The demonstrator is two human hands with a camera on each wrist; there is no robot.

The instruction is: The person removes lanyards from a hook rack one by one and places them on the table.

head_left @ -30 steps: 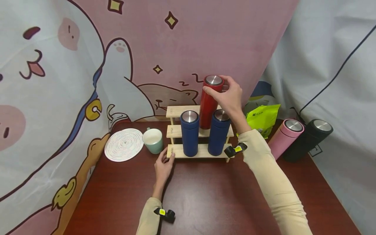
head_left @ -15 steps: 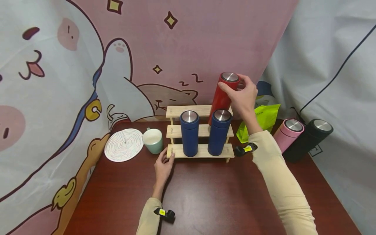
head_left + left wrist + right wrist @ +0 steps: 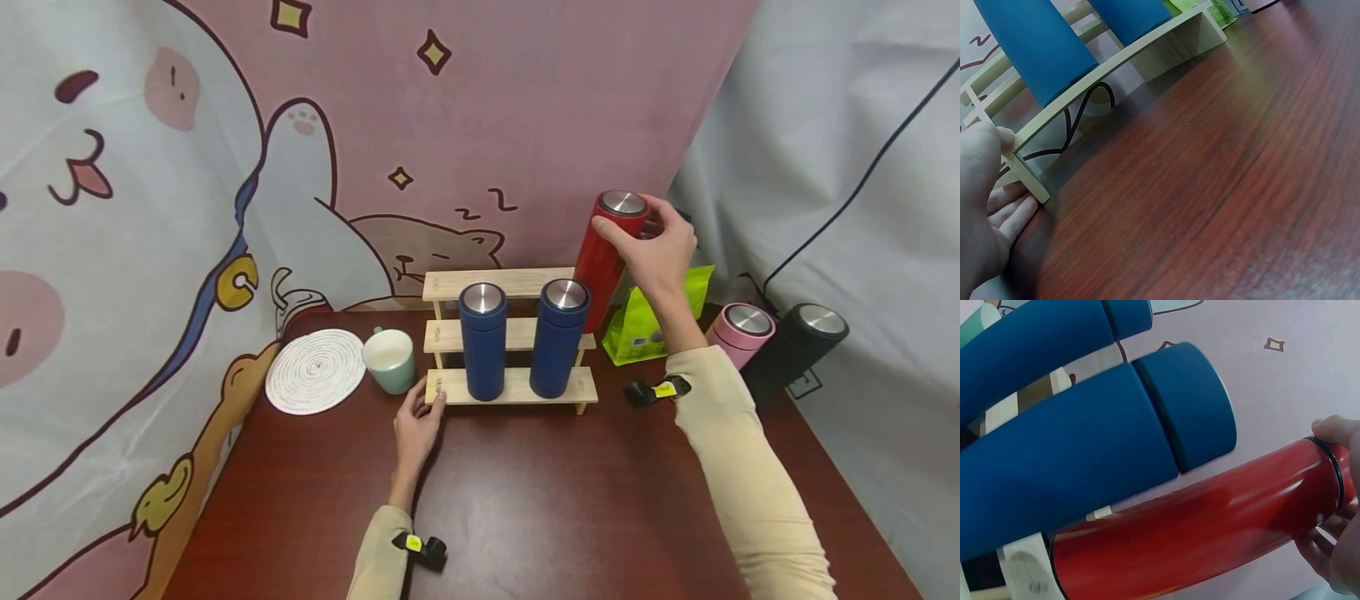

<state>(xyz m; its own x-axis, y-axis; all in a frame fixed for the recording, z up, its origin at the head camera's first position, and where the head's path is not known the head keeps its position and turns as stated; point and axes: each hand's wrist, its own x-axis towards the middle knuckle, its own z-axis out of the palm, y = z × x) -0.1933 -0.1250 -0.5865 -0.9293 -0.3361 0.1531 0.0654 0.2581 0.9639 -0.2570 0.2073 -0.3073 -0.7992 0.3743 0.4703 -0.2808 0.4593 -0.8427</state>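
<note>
My right hand (image 3: 660, 250) grips a red thermos (image 3: 603, 262) around its top, thumb on the near side and fingers behind. The thermos leans a little at the right end of a three-step wooden shelf (image 3: 517, 386); in the right wrist view its base overlaps a shelf board. Two blue thermoses, a left one (image 3: 484, 342) and a right one (image 3: 559, 337), stand upright on the lowest step. At that step's left end my left hand (image 3: 417, 425) holds the shelf, thumb on top and the other fingers against its side leg (image 3: 1027, 178).
Left of the shelf are a mint mug (image 3: 390, 360) and a round woven mat (image 3: 315, 371). A bright green pouch (image 3: 645, 329) stands to the right, then a pink thermos (image 3: 741, 332) and a black one (image 3: 798, 346). A patterned cloth (image 3: 600, 100) hangs behind.
My right hand has carried the red thermos rightward, from behind the right blue thermos to the shelf's right end. My left hand stays in place on the shelf.
</note>
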